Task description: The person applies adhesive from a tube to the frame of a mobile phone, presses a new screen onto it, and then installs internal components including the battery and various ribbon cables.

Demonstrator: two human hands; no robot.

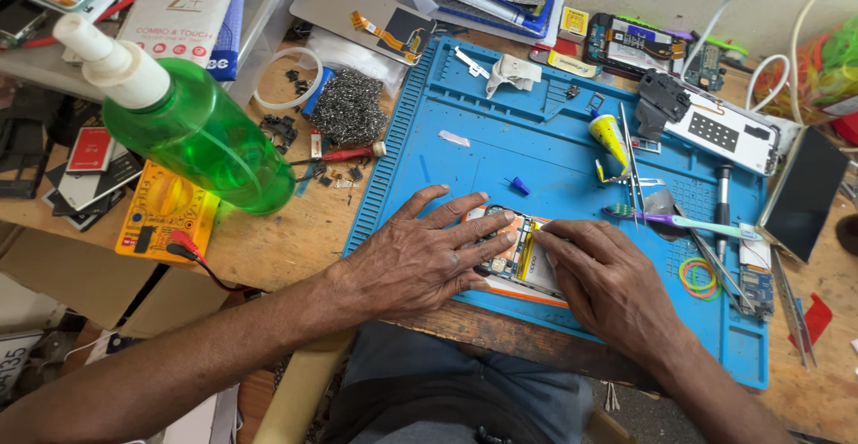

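Head view: the left hand [420, 252] lies flat with fingers spread, pressing down an opened phone [517, 256]; the right hand [608, 279] touches the phone's right side with curled fingertips — whether they pinch anything is hidden. Both hands cover most of the phone, which lies on a blue work mat [554, 162] on a cluttered wooden bench [268, 247] — a green spray bottle [192, 131] stands near left.

A bright blue work mat [500, 153] covered the wooden bench. On it lay an opened phone [518, 252] with an orange frame and yellow strip. Far left stood a translucent green bottle [201, 135] with a white pump, near a yellow multimeter [165, 211]. Right, a purple-and-teal toothbrush [688, 221] and green and yellow rubber bands [699, 278].
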